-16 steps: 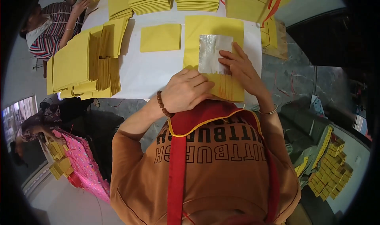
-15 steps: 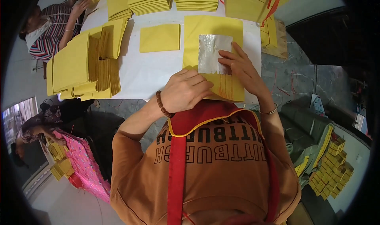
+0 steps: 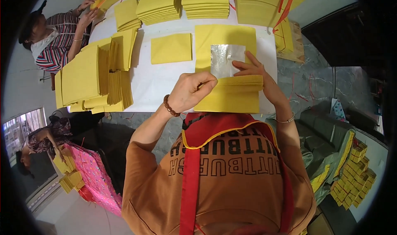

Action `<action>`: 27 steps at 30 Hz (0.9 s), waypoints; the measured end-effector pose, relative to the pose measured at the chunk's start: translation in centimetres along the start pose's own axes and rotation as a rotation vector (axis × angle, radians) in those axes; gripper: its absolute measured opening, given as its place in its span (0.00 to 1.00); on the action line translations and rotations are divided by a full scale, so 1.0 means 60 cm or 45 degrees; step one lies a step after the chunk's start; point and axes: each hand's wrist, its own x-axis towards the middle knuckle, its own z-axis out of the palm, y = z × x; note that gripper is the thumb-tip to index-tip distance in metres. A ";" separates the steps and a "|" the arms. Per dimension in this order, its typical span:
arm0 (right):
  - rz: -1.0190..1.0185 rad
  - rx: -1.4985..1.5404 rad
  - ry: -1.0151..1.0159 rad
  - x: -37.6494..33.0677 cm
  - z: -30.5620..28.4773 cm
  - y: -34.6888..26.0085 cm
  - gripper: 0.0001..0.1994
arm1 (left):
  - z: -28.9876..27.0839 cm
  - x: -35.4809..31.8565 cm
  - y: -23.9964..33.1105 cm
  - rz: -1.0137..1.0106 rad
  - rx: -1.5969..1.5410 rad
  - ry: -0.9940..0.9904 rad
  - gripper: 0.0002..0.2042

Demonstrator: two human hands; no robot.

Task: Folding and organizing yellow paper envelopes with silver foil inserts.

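Observation:
In front of me lies a stack of yellow paper sheets (image 3: 226, 33) with a silver foil square (image 3: 223, 58) on top. Its near edge is lifted and bent up as a yellow flap (image 3: 240, 84), covering the foil's near end. My left hand (image 3: 191, 93), with a brown bead bracelet at the wrist, is closed in a pinch at the flap's left end. Fingers stretched out and apart, my right hand (image 3: 258, 75) rests on the foil's right side, beside the flap's right end. A folded yellow paper packet (image 3: 171, 49) lies flat to the left.
Stacks of folded yellow paper (image 3: 84, 75) stand at the table's left, with more piles (image 3: 205, 2) along the far side. A large yellow stack with red ribbon (image 3: 283, 17) is at far right. One co-worker (image 3: 66, 32) handles yellow paper at far left; another bends lower left.
The near edge of the yellow paper has come up and over the foil's near end. My left hand has tightened into a pinch on it; my right hand stays on the foil.

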 end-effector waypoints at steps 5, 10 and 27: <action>0.269 0.569 0.129 0.000 0.014 -0.022 0.32 | -0.001 0.004 -0.016 -0.146 -0.181 -0.026 0.06; 0.248 0.493 0.113 -0.016 0.020 -0.002 0.32 | 0.002 0.000 -0.027 -0.123 -0.218 0.023 0.07; 0.130 0.220 0.066 -0.008 0.008 -0.011 0.27 | -0.006 0.007 -0.037 -0.249 -0.451 -0.102 0.08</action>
